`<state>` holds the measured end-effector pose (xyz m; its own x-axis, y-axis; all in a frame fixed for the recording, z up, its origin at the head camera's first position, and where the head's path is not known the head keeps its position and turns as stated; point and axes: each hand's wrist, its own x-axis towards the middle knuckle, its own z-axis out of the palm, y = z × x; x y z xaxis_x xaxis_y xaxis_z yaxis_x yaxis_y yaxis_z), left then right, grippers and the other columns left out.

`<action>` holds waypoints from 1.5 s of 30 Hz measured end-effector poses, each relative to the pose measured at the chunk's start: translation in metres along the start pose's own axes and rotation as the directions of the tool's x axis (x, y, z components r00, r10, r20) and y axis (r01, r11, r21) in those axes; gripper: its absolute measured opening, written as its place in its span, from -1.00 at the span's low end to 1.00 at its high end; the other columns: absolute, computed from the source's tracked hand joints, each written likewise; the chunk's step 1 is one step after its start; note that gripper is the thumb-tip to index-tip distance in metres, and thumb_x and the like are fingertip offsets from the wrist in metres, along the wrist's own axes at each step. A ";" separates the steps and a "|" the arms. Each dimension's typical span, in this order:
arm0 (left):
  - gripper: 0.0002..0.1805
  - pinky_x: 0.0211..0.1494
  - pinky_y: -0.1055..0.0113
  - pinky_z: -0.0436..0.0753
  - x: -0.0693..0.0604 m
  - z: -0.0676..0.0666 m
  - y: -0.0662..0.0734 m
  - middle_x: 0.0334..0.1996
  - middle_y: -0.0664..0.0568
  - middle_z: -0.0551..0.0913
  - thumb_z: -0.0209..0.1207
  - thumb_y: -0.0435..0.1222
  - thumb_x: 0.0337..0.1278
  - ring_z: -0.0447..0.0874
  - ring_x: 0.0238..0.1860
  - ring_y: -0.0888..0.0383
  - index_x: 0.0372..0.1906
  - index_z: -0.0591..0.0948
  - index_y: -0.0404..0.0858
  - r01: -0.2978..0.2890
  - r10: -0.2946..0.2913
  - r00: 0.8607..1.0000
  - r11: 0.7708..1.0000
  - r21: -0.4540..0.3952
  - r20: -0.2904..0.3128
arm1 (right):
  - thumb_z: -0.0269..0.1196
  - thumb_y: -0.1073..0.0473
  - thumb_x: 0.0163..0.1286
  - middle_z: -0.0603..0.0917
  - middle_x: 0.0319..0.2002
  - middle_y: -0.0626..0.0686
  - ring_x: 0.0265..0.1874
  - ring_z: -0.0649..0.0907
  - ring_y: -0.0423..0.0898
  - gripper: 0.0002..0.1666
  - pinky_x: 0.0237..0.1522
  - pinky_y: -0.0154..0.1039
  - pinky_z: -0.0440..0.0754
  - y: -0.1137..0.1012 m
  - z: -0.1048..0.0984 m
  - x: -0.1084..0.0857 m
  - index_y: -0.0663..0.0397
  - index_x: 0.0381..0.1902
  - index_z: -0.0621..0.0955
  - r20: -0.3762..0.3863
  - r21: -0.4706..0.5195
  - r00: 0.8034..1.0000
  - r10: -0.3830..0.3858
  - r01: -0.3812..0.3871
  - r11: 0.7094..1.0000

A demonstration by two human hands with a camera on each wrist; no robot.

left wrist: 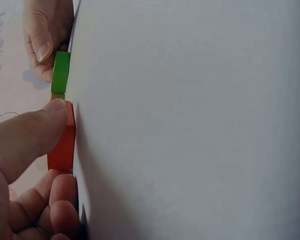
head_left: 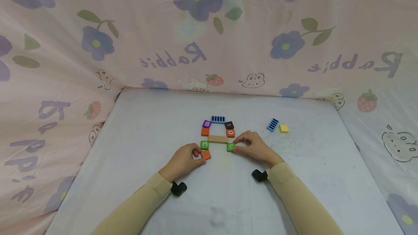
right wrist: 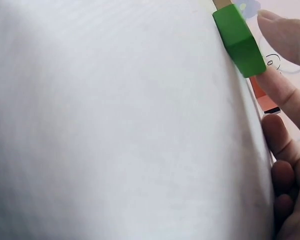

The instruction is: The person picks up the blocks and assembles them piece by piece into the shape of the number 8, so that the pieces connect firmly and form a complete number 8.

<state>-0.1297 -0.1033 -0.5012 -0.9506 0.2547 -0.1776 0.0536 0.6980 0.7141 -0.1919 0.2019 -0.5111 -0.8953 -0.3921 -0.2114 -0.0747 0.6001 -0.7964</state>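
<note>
My left hand [head_left: 185, 159] pinches an orange block [head_left: 205, 155] between thumb and fingers; its side [left wrist: 61, 147] shows in the left wrist view. Just behind it lies a green block marked 3 [head_left: 204, 145]. My right hand [head_left: 254, 147] is at a green block marked C [head_left: 230, 147]. In the right wrist view, a fingertip touches the corner of this green block [right wrist: 240, 42], while the thumb stands apart from it. Between the two rows lies a plain wooden plank [head_left: 217, 139].
Behind are a plain orange block [head_left: 205, 132], purple 8 block [head_left: 207, 123], blue striped block [head_left: 218, 119], black block [head_left: 229, 125] and orange 0 block [head_left: 230, 133]. Off to the right lie another blue striped block [head_left: 272, 124] and a yellow block [head_left: 284, 128] on the white table [head_left: 156, 119].
</note>
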 end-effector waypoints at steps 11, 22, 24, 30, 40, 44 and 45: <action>-0.62 -0.28 0.27 0.47 0.000 -0.001 0.000 -0.36 0.13 0.53 0.42 -0.05 -0.01 0.45 -0.38 0.16 -0.17 0.59 -0.15 0.021 -0.021 1.000 1.000 -0.016 0.016 | 0.43 -0.26 0.07 0.51 0.04 -0.15 0.17 0.25 -0.02 -0.62 0.25 0.12 0.10 0.000 -0.001 -0.001 -0.37 -0.17 0.68 0.001 0.004 1.000 0.011 -0.011 1.000; -0.59 -0.27 0.27 0.46 0.003 0.001 0.001 -0.39 0.14 0.52 0.43 -0.03 -0.03 0.44 -0.40 0.16 -0.17 0.61 -0.18 0.020 -0.020 1.000 1.000 -0.001 0.007 | 0.42 -0.28 0.07 0.50 0.08 -0.14 0.20 0.24 -0.01 -0.61 0.27 0.14 0.09 0.002 -0.001 -0.001 -0.37 -0.16 0.67 0.002 0.001 1.000 0.020 -0.020 1.000; -0.59 -0.27 0.27 0.46 0.003 0.001 0.001 -0.40 0.13 0.52 0.43 -0.04 -0.04 0.44 -0.40 0.16 -0.17 0.61 -0.19 0.023 -0.023 1.000 1.000 -0.003 0.004 | 0.42 -0.29 0.07 0.50 0.07 -0.15 0.19 0.24 -0.01 -0.61 0.27 0.14 0.09 0.003 -0.001 -0.001 -0.37 -0.16 0.67 0.001 0.000 1.000 0.017 -0.017 1.000; -0.59 -0.26 0.27 0.47 0.003 0.000 0.002 -0.39 0.13 0.53 0.43 -0.04 -0.04 0.44 -0.38 0.15 -0.16 0.61 -0.20 0.035 -0.035 0.999 0.999 -0.018 0.009 | 0.42 -0.29 0.06 0.51 0.07 -0.14 0.20 0.25 -0.01 -0.59 0.28 0.14 0.09 0.004 -0.001 0.000 -0.36 -0.15 0.68 -0.003 -0.002 1.000 0.012 -0.012 1.000; -0.58 -0.24 0.26 0.47 0.004 -0.001 -0.001 -0.38 0.13 0.53 0.42 -0.02 -0.03 0.45 -0.36 0.15 -0.16 0.60 -0.19 0.040 -0.039 0.999 0.999 -0.016 0.015 | 0.42 -0.31 0.05 0.51 0.07 -0.15 0.19 0.25 -0.02 -0.55 0.27 0.13 0.09 0.004 -0.001 0.001 -0.35 -0.14 0.67 -0.005 0.000 1.000 0.018 -0.018 1.000; -0.58 -0.24 0.27 0.47 0.003 0.000 0.000 -0.37 0.13 0.54 0.42 -0.02 -0.02 0.46 -0.36 0.15 -0.14 0.60 -0.18 0.049 -0.049 0.999 0.999 -0.019 0.022 | 0.41 -0.32 0.07 0.52 0.07 -0.15 0.21 0.28 -0.02 -0.54 0.28 0.13 0.10 0.004 -0.002 0.000 -0.32 -0.11 0.66 -0.019 -0.009 1.000 0.007 -0.007 1.000; -0.58 -0.24 0.27 0.47 0.003 -0.001 0.000 -0.37 0.14 0.54 0.42 -0.02 -0.02 0.46 -0.35 0.15 -0.14 0.60 -0.18 0.053 -0.052 0.998 0.998 -0.020 0.024 | 0.40 -0.32 0.07 0.53 0.07 -0.15 0.22 0.29 -0.03 -0.54 0.29 0.12 0.10 0.004 -0.002 -0.001 -0.33 -0.11 0.66 -0.026 -0.009 1.000 0.011 -0.011 1.000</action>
<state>-0.1329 -0.1029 -0.5014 -0.9446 0.2336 -0.2305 -0.0028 0.6965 0.7175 -0.1918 0.2066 -0.5130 -0.9074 -0.3669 -0.2051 -0.0686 0.6107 -0.7889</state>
